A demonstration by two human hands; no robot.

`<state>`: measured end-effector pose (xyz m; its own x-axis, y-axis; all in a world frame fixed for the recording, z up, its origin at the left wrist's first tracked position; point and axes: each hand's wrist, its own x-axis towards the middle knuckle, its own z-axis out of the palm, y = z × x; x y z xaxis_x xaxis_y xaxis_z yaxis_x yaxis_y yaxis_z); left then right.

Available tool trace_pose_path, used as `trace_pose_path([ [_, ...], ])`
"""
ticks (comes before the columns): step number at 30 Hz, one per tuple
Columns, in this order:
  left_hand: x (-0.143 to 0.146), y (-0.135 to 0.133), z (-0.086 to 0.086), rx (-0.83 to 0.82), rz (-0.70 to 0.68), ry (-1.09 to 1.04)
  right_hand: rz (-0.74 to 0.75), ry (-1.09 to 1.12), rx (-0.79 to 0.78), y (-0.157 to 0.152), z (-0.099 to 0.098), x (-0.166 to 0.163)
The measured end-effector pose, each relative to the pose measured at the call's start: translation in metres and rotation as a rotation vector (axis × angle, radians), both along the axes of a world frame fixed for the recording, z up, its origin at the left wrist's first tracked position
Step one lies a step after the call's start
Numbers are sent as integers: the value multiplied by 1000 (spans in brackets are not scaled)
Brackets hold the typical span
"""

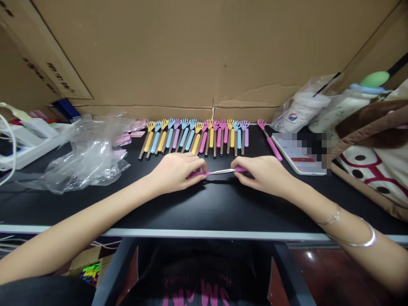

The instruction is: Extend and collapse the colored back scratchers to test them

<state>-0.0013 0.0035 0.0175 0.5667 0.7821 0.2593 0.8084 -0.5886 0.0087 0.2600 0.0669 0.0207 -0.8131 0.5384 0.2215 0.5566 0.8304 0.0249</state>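
Between my two hands a pink back scratcher (pixel 222 171) is held level just above the black table, its silver rod showing in the middle. My left hand (pixel 178 171) is closed round one pink end, and the fingers hide most of it. My right hand (pixel 259 173) pinches the other pink end. Behind them lies a row of back scratchers (pixel 211 138) in yellow, blue, purple and pink, their claw heads toward the cardboard. One more pink back scratcher (pixel 270 142) lies apart to the right of the row.
Clear plastic bags (pixel 86 153) are heaped on the left, near a white power strip (pixel 32 144). At the right are a phone (pixel 298 155), a bagged cup (pixel 301 111) and a cloth bag (pixel 372 157). Cardboard (pixel 178 55) walls the back. The table's front edge (pixel 204 233) is pale.
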Motion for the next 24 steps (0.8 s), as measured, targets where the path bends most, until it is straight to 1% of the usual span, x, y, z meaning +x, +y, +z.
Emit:
trace_pose_path([
  [4,11,-4,-3,75,0,105,7,25,20,-7,-2,-7],
  [6,15,-3,-3,125,18,149,19,27,54,-8,-4,-9],
  [8,17,-3,-4,171,25,165,36,15,103,-8,-6,-11],
  [11,21,-2,-6,240,-5,154,70,-23,168,-10,-10,-14],
  [14,25,-2,-11,312,-32,141,109,-51,265,-14,-15,-16],
  [18,25,-3,-14,405,-58,118,180,-7,397,-15,-15,-18],
  [21,20,-1,-10,535,-84,138,225,39,522,-13,-10,-19],
  [24,15,1,-3,667,-138,199,271,66,659,-13,-5,-21],
])
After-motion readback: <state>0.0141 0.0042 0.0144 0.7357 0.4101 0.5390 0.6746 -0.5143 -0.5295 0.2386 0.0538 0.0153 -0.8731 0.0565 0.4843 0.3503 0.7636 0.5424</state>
